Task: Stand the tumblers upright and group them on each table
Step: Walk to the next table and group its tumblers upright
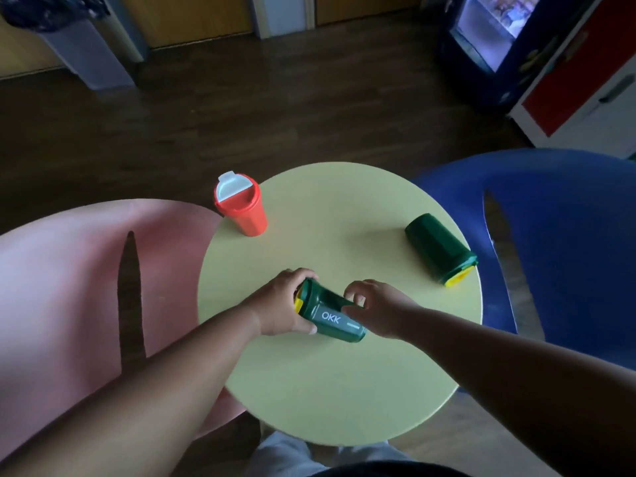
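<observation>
On the round pale-green worktop (344, 390) a dark green tumbler marked "OKK" (330, 316) lies on its side near the person's edge, its yellow-lidded end pointing left. The left hand (284, 304) grips that lid end, fingers (304, 274) curled over the top and thumb underneath. The right hand (378, 309) rests at the tumbler's base end, its fingers (356, 297) bent and touching the upper side of the body; whether they fully clamp it cannot be told. A second green tumbler (440, 254) lies on its side near the right rim of the worktop, yellow lid toward the person, well apart from the first. A red tumbler (242, 204) with a white flip lid stands upright at the far left edge. A pink chair (69, 287) sits to the left and a blue chair (557, 235) to the right, on a dark wooden floor (241, 115)
</observation>
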